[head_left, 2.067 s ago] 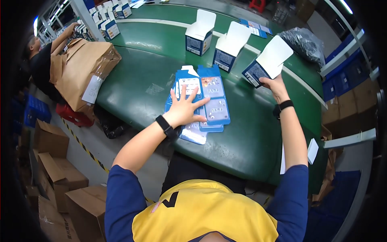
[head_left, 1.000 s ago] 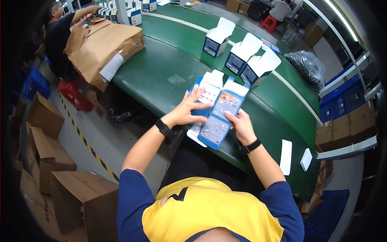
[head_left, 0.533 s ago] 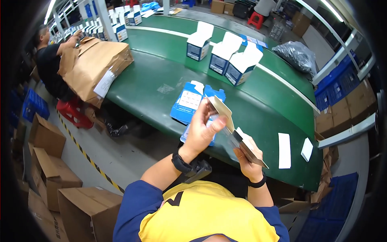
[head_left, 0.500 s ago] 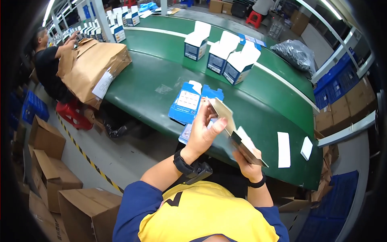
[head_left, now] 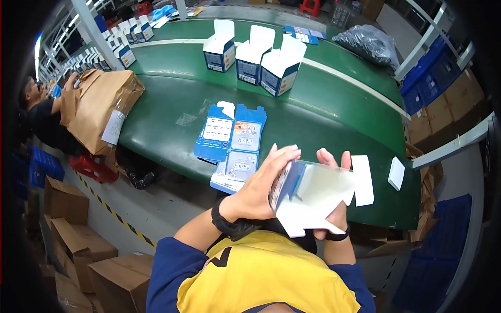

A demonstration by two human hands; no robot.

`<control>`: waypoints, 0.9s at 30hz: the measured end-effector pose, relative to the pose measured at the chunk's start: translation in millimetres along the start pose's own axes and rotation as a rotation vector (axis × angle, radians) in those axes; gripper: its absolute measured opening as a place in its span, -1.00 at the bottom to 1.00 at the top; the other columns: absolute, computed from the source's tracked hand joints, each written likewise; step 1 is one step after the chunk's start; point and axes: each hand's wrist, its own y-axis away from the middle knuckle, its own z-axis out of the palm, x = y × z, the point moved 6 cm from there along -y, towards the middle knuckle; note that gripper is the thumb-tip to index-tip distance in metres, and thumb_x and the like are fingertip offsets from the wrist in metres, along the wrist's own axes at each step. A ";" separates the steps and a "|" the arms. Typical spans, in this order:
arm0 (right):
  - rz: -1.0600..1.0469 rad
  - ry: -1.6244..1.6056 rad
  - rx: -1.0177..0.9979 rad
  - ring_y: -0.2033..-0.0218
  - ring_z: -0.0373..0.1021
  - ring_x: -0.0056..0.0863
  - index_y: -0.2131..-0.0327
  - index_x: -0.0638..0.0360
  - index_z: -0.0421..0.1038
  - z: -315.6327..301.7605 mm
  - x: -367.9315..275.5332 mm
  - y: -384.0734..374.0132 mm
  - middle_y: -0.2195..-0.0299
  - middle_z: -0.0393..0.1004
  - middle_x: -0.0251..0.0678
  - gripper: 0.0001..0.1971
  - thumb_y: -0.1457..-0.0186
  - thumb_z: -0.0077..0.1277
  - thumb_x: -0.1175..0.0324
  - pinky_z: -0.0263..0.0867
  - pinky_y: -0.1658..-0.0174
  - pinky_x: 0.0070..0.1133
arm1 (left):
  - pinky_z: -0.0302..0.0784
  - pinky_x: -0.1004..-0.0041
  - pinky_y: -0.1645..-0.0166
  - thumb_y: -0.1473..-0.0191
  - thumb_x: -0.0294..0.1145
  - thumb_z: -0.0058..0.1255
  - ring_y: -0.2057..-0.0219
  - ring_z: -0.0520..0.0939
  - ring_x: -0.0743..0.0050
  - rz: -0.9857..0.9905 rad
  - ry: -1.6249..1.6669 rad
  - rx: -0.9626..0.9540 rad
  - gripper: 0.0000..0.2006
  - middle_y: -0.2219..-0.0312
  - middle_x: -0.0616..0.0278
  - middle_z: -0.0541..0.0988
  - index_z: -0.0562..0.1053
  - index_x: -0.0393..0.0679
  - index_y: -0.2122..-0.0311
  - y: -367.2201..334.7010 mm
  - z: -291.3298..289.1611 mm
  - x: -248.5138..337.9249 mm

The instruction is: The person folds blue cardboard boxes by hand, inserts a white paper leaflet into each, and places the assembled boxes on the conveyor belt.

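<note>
Green table [head_left: 323, 125], with three upright blue-and-white boxes [head_left: 248, 70] standing lids-up toward its far side. Near edge: both hands on one squared-out carton [head_left: 318, 193], open end facing me. Left hand [head_left: 258, 193] curls along its printed wall; right hand [head_left: 340, 216] grips the opposite side, thumb by the loose flaps. Risk, my judgement: uneven squeeze could skew or crease the thin walls; a slipping thumb could free a flap. Flat blanks [head_left: 216, 130] overlap leftward; a forearm could scatter them.

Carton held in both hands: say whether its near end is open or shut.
Open: the carton, held between the left hand and right hand, shows its pale inside, white flaps unfolded.
</note>
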 end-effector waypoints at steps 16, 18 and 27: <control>-0.231 -0.465 -0.057 -0.26 -0.11 -0.24 -0.24 0.25 -0.25 4.4 -32.4 -14.1 -0.23 -0.11 0.01 -0.13 -0.07 -0.02 -0.04 -0.17 -0.24 -0.39 | 0.04 -0.21 -0.14 0.32 -0.53 0.24 -0.08 0.26 -0.22 0.266 0.017 0.116 -0.42 -0.03 -0.05 0.20 0.38 0.16 0.08 -1.1 22.2 20.1; -0.149 -0.443 -0.048 -0.26 -0.12 -0.25 -0.25 0.22 -0.25 -8.2 -27.1 -7.9 -0.22 -0.05 0.01 -0.05 -0.02 -0.18 -0.27 -0.17 -0.24 -0.39 | 0.07 -0.22 -0.13 0.37 -0.51 0.25 -0.08 0.27 -0.20 0.247 -0.016 0.069 -0.48 -0.02 -0.07 0.19 0.45 0.10 0.17 -2.3 19.2 20.9; -0.346 0.316 -0.082 0.17 0.34 -0.31 -0.04 0.14 0.26 -10.4 -35.2 -12.1 0.11 0.40 -0.14 -0.54 -0.01 0.05 0.52 0.28 0.07 -0.44 | 0.20 -0.04 -0.13 0.40 -0.39 0.33 0.01 0.36 -0.12 0.096 -0.077 0.005 -0.51 0.05 -0.15 0.29 0.44 -0.07 0.22 -6.3 17.3 19.7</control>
